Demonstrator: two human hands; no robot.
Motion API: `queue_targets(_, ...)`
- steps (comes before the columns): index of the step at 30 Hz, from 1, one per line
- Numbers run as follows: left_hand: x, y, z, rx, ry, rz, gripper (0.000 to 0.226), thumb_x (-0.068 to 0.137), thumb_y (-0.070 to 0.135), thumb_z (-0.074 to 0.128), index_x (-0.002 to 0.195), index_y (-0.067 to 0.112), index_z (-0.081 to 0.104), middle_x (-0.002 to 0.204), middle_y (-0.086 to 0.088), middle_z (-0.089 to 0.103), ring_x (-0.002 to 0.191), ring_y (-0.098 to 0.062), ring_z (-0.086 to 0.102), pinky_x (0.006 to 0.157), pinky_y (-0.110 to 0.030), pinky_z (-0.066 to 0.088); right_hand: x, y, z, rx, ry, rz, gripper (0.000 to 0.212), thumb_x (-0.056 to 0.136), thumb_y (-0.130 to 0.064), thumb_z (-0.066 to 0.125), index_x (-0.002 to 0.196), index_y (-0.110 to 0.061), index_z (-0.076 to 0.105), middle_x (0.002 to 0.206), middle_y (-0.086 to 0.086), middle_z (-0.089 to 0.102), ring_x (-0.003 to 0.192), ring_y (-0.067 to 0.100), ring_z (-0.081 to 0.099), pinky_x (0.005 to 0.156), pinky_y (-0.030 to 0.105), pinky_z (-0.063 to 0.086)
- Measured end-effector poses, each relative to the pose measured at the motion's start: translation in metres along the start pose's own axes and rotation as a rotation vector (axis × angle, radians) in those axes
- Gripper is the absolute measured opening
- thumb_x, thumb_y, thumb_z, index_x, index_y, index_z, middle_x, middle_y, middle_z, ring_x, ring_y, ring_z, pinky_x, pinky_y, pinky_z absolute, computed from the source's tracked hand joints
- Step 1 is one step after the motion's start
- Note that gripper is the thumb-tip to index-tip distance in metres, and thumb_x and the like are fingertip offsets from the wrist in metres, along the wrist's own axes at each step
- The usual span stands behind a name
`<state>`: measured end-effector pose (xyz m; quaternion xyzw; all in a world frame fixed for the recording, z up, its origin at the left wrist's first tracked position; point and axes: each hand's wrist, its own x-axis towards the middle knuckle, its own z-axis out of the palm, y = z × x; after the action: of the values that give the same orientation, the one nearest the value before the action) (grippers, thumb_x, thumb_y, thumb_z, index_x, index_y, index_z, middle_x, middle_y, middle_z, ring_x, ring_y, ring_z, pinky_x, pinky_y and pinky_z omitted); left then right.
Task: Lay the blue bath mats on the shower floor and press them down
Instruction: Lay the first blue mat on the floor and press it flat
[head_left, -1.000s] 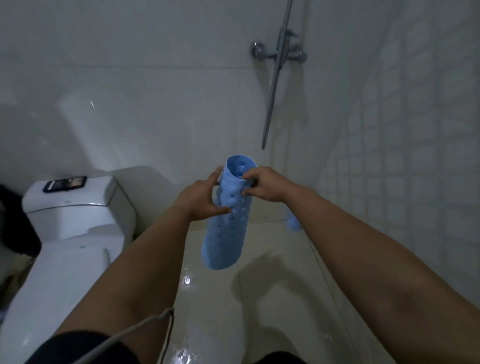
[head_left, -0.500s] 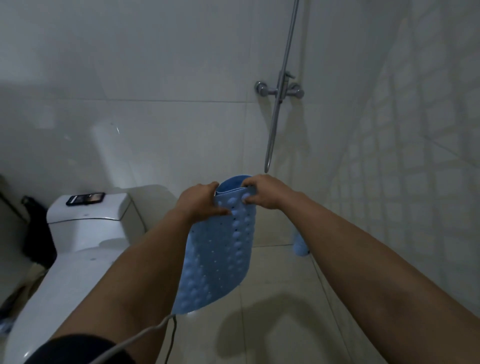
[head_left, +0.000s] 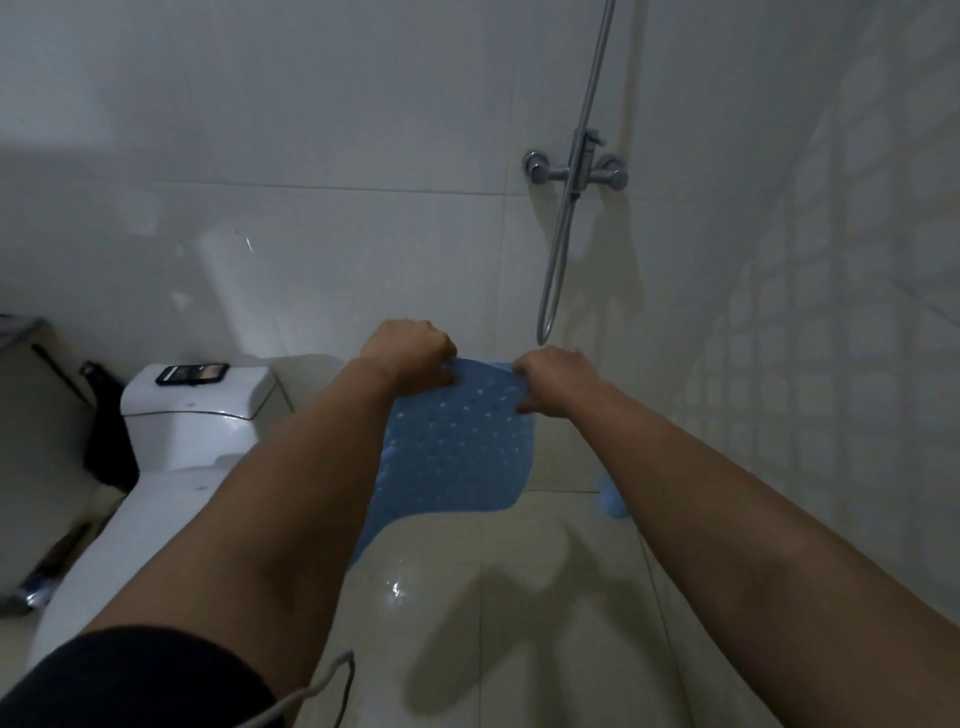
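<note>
Shower floor, mat apparently pinched by fingers

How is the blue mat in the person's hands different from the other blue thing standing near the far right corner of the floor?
The held blue mat is spread open and hangs in the air, gripped at its top edge by the left hand and the right hand. The blue thing in the corner sits low on the shower floor, untouched and mostly hidden by the right forearm, so its shape is unclear. The held mat shows far more surface. Both are the same light blue.
</note>
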<state>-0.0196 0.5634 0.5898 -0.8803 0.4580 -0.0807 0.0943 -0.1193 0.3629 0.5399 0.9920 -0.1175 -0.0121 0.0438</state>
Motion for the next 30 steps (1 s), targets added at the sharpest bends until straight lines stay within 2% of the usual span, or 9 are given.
queue_targets(3, 0.001, -0.008, -0.003, -0.051, 0.010, 0.004, 0.035, 0.098, 0.053, 0.054, 0.107, 0.024, 0.071, 0.109, -0.014, 0.070, 0.100, -0.037, 0.066, 0.078, -0.037, 0.047, 0.009, 0.016, 0.007, -0.097, -0.045, -0.001, 0.045, 0.079, -0.054, 0.072, 0.115, -0.028, 0.066, 0.111, 0.005, 0.067, 0.116, 0.029, 0.054, 0.099, 0.047, 0.034)
queue_targets(5, -0.003, -0.011, 0.003, -0.080, 0.041, 0.010, 0.035, 0.100, 0.052, 0.052, 0.104, 0.022, 0.070, 0.103, -0.014, 0.072, 0.095, -0.038, 0.066, 0.074, -0.037, 0.046, 0.007, 0.026, 0.027, -0.039, -0.114, 0.014, 0.037, 0.080, -0.050, 0.069, 0.111, -0.030, 0.067, 0.108, 0.004, 0.068, 0.114, 0.028, 0.056, 0.101, 0.050, 0.030)
queue_targets(8, -0.015, -0.008, 0.019, -0.120, 0.041, 0.030, 0.035, 0.102, 0.049, 0.050, 0.099, 0.019, 0.069, 0.094, -0.013, 0.071, 0.086, -0.038, 0.065, 0.069, -0.037, 0.048, -0.001, 0.032, 0.069, 0.264, -0.219, 0.017, 0.031, 0.081, -0.039, 0.067, 0.109, -0.027, 0.070, 0.108, 0.000, 0.071, 0.101, 0.025, 0.064, 0.088, 0.040, 0.045)
queue_targets(11, -0.022, -0.004, 0.036, -0.128, -0.016, 0.046, 0.037, 0.102, 0.050, 0.050, 0.095, 0.019, 0.069, 0.091, -0.012, 0.071, 0.083, -0.037, 0.065, 0.071, -0.039, 0.053, -0.007, 0.026, 0.101, 0.407, -0.329, 0.028, 0.030, 0.079, -0.028, 0.069, 0.108, -0.021, 0.074, 0.106, 0.004, 0.074, 0.093, 0.025, 0.068, 0.081, 0.040, 0.058)
queue_targets(15, -0.033, -0.016, 0.060, -0.098, -0.067, 0.027, 0.043, 0.100, 0.055, 0.051, 0.091, 0.017, 0.069, 0.090, -0.012, 0.070, 0.084, -0.036, 0.065, 0.065, -0.036, 0.046, -0.012, 0.021, 0.131, 0.495, -0.364, 0.067, 0.022, 0.085, -0.030, 0.064, 0.100, -0.018, 0.075, 0.099, 0.007, 0.074, 0.091, 0.027, 0.069, 0.076, 0.035, 0.055)
queue_targets(19, -0.053, -0.038, 0.086, -0.142, -0.134, 0.002, 0.052, 0.094, 0.063, 0.055, 0.078, 0.014, 0.063, 0.082, -0.013, 0.067, 0.079, -0.036, 0.065, 0.065, -0.038, 0.053, -0.024, 0.026, 0.154, 0.374, -0.436, 0.117, 0.023, 0.088, -0.031, 0.062, 0.105, -0.019, 0.072, 0.106, 0.008, 0.072, 0.099, 0.030, 0.067, 0.084, 0.036, 0.051)
queue_targets(21, -0.062, -0.044, 0.102, -0.184, -0.175, -0.016, 0.058, 0.089, 0.069, 0.056, 0.075, 0.013, 0.062, 0.080, -0.012, 0.066, 0.078, -0.035, 0.065, 0.066, -0.039, 0.054, -0.029, 0.026, 0.164, 0.399, -0.447, 0.119, 0.022, 0.090, -0.031, 0.061, 0.104, -0.017, 0.073, 0.103, 0.009, 0.072, 0.097, 0.030, 0.067, 0.081, 0.035, 0.050)
queue_targets(26, -0.083, -0.048, 0.154, -0.219, -0.456, -0.006, 0.056, 0.083, 0.069, 0.067, 0.103, 0.017, 0.068, 0.099, -0.007, 0.068, 0.095, -0.029, 0.065, 0.073, -0.030, 0.043, -0.043, 0.013, 0.191, 0.466, -0.503, 0.155, 0.022, 0.090, -0.034, 0.060, 0.096, -0.021, 0.076, 0.094, 0.006, 0.075, 0.084, 0.025, 0.068, 0.075, 0.035, 0.055)
queue_targets(30, -0.101, -0.056, 0.223, -0.281, -0.778, -0.030, 0.029, 0.091, 0.035, 0.067, 0.114, 0.018, 0.072, 0.116, -0.010, 0.072, 0.110, -0.028, 0.068, 0.090, -0.036, 0.053, -0.062, -0.011, 0.212, 0.538, -0.567, 0.216, 0.021, 0.092, -0.037, 0.060, 0.089, -0.025, 0.076, 0.089, 0.000, 0.074, 0.082, 0.020, 0.068, 0.073, 0.033, 0.055)
